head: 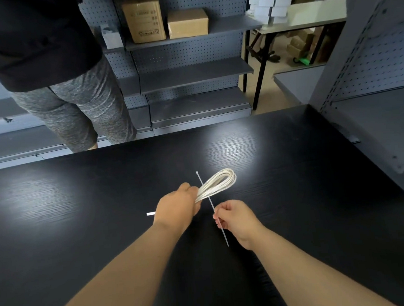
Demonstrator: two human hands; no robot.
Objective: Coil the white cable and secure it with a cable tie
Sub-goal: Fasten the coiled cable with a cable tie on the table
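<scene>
Over black table (81,207): left hand (178,206) grips coiled white cable (218,182); right hand (238,219) pinches cable tie (211,204).

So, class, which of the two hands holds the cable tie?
The right hand pinches the cable tie; the left hand grips the coiled white cable.

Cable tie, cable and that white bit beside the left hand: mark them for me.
cable tie (210,204): head view, bare stretch just below the coil.
cable (232,177): head view, far bend of the coil.
white bit (150,213): head view, its middle.
</scene>
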